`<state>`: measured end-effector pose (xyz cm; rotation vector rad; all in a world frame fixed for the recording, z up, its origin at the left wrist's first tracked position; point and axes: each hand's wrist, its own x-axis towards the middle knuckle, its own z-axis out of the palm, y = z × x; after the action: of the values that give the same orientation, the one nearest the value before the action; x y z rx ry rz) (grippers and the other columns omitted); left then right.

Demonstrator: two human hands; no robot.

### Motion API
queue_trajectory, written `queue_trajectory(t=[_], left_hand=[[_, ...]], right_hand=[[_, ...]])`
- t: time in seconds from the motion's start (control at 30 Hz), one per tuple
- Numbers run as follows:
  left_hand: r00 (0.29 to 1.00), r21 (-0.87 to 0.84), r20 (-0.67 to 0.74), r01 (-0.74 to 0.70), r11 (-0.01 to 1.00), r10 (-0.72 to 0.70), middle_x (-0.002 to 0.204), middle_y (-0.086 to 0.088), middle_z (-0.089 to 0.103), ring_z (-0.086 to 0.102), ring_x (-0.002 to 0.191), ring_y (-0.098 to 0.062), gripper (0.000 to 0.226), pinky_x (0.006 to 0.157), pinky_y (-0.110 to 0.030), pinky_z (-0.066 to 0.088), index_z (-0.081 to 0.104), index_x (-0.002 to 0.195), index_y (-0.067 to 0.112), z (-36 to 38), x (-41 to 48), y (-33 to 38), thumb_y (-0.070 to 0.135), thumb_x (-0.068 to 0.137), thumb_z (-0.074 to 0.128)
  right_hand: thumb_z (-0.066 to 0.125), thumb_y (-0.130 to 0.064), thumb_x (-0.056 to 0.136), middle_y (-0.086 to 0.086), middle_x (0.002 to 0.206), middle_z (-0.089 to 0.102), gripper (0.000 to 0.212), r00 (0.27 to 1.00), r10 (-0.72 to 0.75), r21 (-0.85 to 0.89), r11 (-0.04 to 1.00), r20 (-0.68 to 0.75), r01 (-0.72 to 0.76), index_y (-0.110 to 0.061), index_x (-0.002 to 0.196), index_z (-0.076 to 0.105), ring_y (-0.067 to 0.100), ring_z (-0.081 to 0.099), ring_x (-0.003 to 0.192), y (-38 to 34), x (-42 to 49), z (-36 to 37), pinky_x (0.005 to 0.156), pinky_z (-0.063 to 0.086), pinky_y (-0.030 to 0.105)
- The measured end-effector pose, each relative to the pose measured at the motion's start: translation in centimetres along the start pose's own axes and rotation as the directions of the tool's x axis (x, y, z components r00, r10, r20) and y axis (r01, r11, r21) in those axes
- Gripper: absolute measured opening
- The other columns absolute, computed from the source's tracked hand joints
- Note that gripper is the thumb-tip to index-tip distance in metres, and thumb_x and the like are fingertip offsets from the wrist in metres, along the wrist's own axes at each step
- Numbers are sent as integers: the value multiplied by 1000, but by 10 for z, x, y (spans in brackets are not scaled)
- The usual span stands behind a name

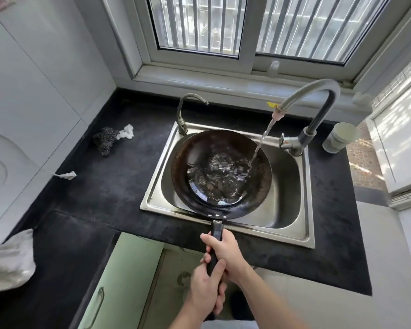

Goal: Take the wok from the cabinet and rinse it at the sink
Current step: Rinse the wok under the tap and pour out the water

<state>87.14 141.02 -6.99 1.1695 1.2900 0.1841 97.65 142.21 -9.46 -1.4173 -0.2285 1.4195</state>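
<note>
Both hands grip one handle [216, 245], left hand [205, 288] nearest, right hand [226, 250] ahead of it, likely to steady the weight. Beyond them the wok [183, 176] sits over the sink [292, 224], catching water from the right of two taps [318, 108]. Left of the hands: one scourer [105, 141], one cabinet door [119, 281].

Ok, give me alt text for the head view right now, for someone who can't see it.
Both hands, left hand nearer the body and right hand further up, grip the black handle of a dark wok held over a steel sink. Water from the tall faucet streams into the wok and pools there. A steel scourer lies on the black counter.
</note>
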Motion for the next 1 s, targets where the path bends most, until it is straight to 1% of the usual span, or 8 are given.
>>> queue_trajectory(t=[0.07, 0.23, 0.4, 0.6, 0.83, 0.9, 1.0], left_hand=[[1000, 4, -1, 4, 1000, -4, 40, 0, 54, 46, 29, -14, 40, 36, -24, 37, 56, 64, 7, -3, -2, -7, 30, 96, 57], [999, 4, 28, 25, 1000, -25, 43, -3, 55, 47, 31, -18, 40, 38, -27, 39, 57, 62, 9, -5, -5, -19, 31, 95, 59], [996, 5, 81, 40, 999, -40, 44, -4, 53, 45, 29, -17, 38, 36, -25, 36, 57, 65, 6, 1, -1, -12, 29, 96, 57], [998, 39, 50, 26, 999, -28, 45, -4, 54, 46, 30, -17, 40, 35, -25, 37, 57, 64, 7, 17, 9, 9, 32, 96, 56], [999, 3, 7, 47, 999, -47, 44, -5, 52, 44, 30, -19, 44, 34, -23, 33, 56, 62, 6, 13, 15, 15, 34, 96, 56], [998, -3, 11, 56, 998, -56, 43, -4, 52, 44, 29, -17, 44, 34, -23, 33, 57, 62, 6, 9, 14, 15, 34, 96, 56], [999, 2, 12, 51, 999, -51, 41, -2, 52, 44, 28, -14, 43, 33, -20, 34, 59, 65, 5, 6, 11, 14, 34, 97, 55]], right_hand=[[63, -3, 94, 5, 58, 52, 19, 1000, -1, -4, 1000, -11, 0, -8, 91, 44, 18, 47, 40, 6, -4, 3, 49, 53, 33], [61, -2, 94, 5, 57, 53, 18, 999, 4, -5, 1000, -41, -5, -8, 91, 44, 19, 49, 40, 18, -9, 2, 49, 53, 34], [60, 0, 95, 5, 57, 52, 19, 998, -19, 3, 1000, -57, 19, -8, 91, 44, 19, 49, 39, 13, -8, -8, 49, 53, 34], [59, -1, 95, 4, 58, 53, 15, 1000, -3, -24, 1000, -23, 3, -7, 92, 45, 18, 49, 41, -7, 7, -23, 51, 53, 34], [58, -1, 94, 4, 60, 52, 15, 999, 26, -23, 999, 34, -25, -8, 93, 46, 16, 49, 41, -16, 15, -16, 53, 55, 34], [59, -2, 94, 5, 60, 53, 14, 999, 26, -30, 999, 29, -25, -8, 92, 46, 17, 50, 42, -14, 14, -12, 53, 54, 35], [59, -1, 94, 5, 58, 53, 15, 999, 33, -23, 999, -24, -34, -7, 91, 46, 17, 49, 40, -11, 10, -6, 50, 53, 34]])
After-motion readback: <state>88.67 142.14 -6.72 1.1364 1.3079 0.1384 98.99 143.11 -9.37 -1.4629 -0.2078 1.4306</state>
